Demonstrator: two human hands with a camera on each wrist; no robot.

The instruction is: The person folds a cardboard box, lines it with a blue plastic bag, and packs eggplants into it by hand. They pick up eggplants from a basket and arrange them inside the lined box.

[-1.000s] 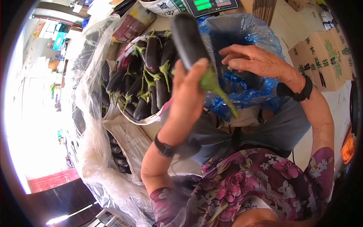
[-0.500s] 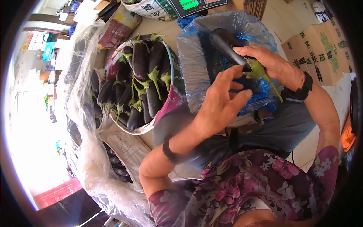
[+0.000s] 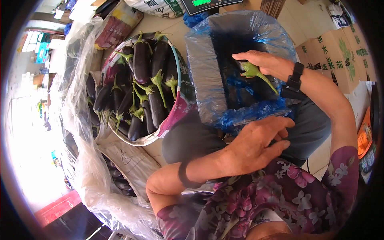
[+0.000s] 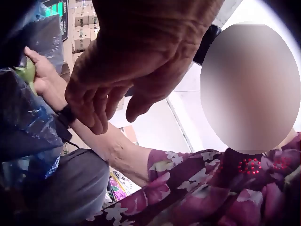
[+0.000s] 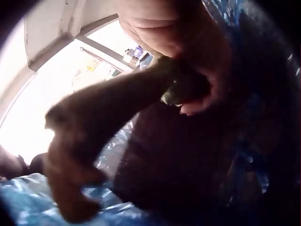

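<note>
My right hand grips an eggplant at its green-capped end, low inside a box lined with a blue plastic bag. Most of its dark body is hidden by the hand and the shadow. In the right wrist view the green cap shows beneath the palm. My left hand hangs above the lap, just in front of the box, holding nothing. Its fingers are loosely bent, as the left wrist view shows of that hand. Left of the box, a round-mouthed sack is filled with eggplants.
A scale with a lit green display stands behind the box. Printed cartons are at the right. Clear plastic sheeting and a pale cloth flap lie to the left, with more eggplants under the sheeting.
The eggplant passed from my left hand to my right, which lowered it into the lined box. My left hand then drew back toward the body, over the lap.
</note>
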